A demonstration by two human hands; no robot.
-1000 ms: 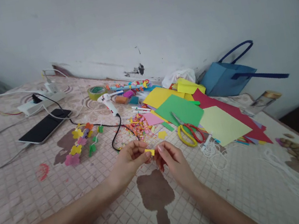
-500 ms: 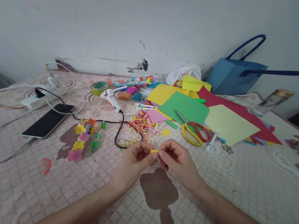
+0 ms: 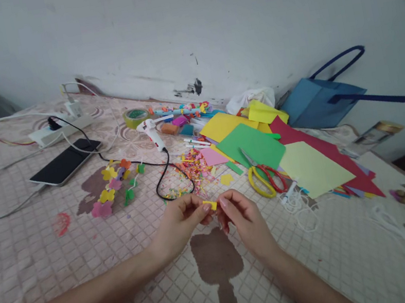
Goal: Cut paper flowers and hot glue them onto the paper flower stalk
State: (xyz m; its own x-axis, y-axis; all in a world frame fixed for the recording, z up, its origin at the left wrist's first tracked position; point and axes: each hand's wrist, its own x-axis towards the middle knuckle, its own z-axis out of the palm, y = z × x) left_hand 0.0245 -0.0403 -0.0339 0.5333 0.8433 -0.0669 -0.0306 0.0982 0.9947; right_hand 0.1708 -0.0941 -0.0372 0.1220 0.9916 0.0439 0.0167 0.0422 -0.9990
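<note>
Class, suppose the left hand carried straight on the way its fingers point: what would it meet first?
Most likely the right hand, whose fingertips sit just past the small yellow piece in the left hand; whether they touch is hard to tell.

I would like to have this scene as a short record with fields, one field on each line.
Left hand: pinches a small yellow piece
Right hand: fingertips close to the yellow piece; grip unclear
Scissors: yellow and red handles; blades over green sheet
Glue gun: white, with a black cord
Paper flowers: several colours, on the person's left
Bag: blue, beside the wall
</note>
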